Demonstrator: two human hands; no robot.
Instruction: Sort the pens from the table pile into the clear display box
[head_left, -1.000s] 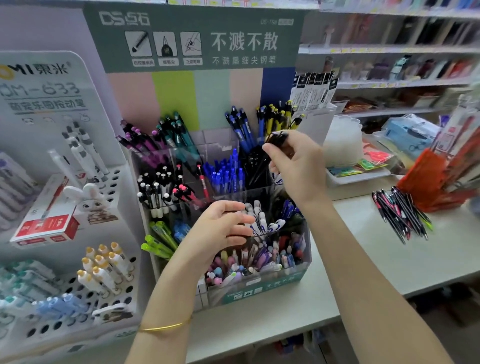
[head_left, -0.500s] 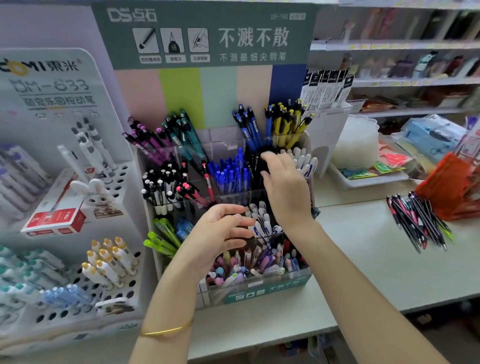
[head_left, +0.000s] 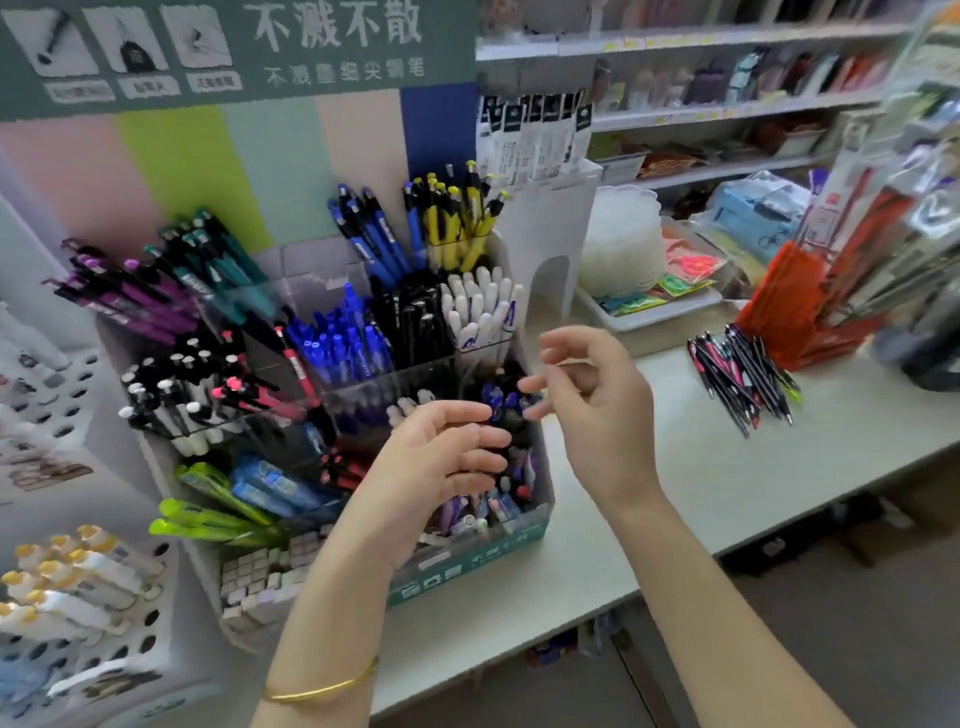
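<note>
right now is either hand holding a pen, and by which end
Nothing is held: left hand and right hand are both empty, fingers loosely curled.

Bright, even light — soft motion blur throughout, edges smeared and bowed by the wide lens.

Blue pens (head_left: 343, 345), white-capped pens (head_left: 480, 306), gold bangle (head_left: 322, 688), orange stand (head_left: 789, 306).

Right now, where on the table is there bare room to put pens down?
The table is bare between the clear display box and the pen pile, and along its front edge before the pile. It is crowded at the back, where the orange stand and the white tray sit.
</note>
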